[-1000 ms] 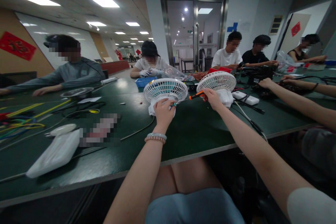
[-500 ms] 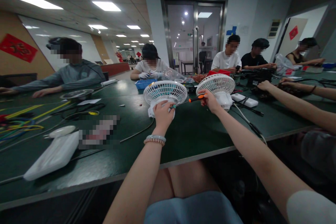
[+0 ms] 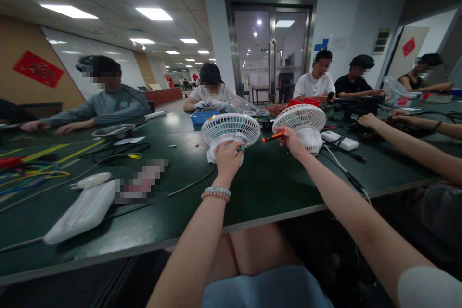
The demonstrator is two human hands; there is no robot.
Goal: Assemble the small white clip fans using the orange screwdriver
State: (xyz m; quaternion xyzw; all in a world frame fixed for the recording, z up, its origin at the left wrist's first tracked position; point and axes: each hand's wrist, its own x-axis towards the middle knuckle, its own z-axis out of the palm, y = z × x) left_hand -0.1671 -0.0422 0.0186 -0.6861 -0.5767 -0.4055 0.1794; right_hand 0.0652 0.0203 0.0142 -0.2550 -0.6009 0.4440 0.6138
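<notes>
Two white fans stand on the green bench (image 3: 274, 178). The left hand (image 3: 226, 156) wraps its fingers around the nearer fan (image 3: 231, 127) just under its grille, hiding the base. Right of that fan, the right hand (image 3: 290, 142) is clenched on an orange-handled screwdriver (image 3: 271, 136) aimed at it; the thin shaft's tip is too small to make out. Behind that hand, the second fan (image 3: 303, 118) has its base partly covered.
</notes>
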